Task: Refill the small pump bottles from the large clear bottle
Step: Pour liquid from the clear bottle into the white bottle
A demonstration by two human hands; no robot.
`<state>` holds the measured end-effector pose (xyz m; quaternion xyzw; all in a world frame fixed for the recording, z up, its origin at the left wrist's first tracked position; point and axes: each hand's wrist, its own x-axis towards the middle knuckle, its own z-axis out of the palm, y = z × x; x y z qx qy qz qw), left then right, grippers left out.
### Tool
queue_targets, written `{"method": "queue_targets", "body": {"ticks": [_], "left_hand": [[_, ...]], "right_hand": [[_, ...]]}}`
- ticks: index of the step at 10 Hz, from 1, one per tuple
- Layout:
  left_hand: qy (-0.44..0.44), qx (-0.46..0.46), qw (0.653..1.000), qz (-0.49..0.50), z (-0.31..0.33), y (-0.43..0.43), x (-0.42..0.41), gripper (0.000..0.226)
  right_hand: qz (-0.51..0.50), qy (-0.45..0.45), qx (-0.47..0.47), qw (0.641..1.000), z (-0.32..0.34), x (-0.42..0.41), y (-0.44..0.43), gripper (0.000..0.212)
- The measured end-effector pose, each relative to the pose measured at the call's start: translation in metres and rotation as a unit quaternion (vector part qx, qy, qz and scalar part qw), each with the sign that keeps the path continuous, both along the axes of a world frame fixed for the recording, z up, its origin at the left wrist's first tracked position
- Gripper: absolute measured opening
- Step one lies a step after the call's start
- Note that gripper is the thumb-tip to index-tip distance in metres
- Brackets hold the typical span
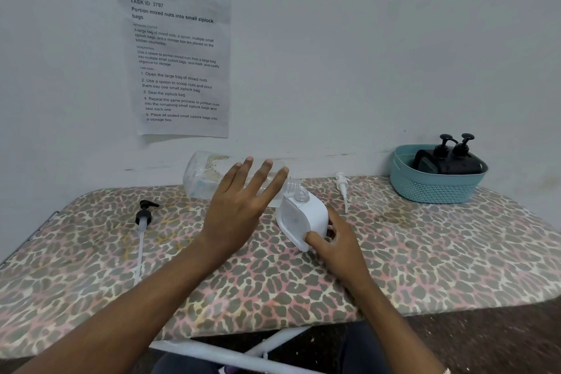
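Observation:
A large clear bottle (pixel 206 174) is tipped on its side above the table's far edge, its neck over the open mouth (pixel 299 194) of a small white bottle (pixel 303 217). My left hand (pixel 243 200) lies across the clear bottle with the fingers spread; whether it grips the bottle is hard to tell. My right hand (pixel 334 237) holds the white bottle at its lower right side. A black pump head with a long tube (pixel 142 222) lies at the left. A white pump head (pixel 343 188) lies to the right of the white bottle.
A teal basket (pixel 437 185) at the far right of the table holds two black pump bottles (pixel 452 155). The table has a leopard-print cover (pixel 425 252). A printed sheet (pixel 177 61) hangs on the wall behind. A white table frame (pixel 243 355) shows below the near edge.

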<state>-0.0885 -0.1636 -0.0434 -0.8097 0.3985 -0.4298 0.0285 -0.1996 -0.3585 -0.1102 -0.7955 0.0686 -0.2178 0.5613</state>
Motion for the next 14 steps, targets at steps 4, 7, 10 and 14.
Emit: {"method": "queue_targets", "body": {"ticks": [4, 7, 10, 14], "left_hand": [[-0.002, -0.002, 1.000, 0.000, -0.0001, -0.0004, -0.0009, 0.083], [-0.002, 0.000, 1.000, 0.001, 0.0003, -0.0011, -0.0008, 0.084], [-0.006, 0.000, 1.000, 0.001, 0.0006, -0.0006, -0.0002, 0.084], [-0.004, 0.002, 1.000, 0.001, 0.0005, -0.0003, -0.0017, 0.083]], "right_hand": [[0.000, 0.001, 0.001, 1.000, 0.0038, -0.0021, 0.0019, 0.057], [0.000, 0.002, -0.001, 1.000, 0.0015, -0.0015, 0.0004, 0.059], [-0.001, -0.003, 0.011, 1.000, 0.0021, -0.0013, 0.0012, 0.056], [-0.002, 0.005, 0.006, 1.000, 0.0039, -0.0028, 0.0015, 0.056]]}}
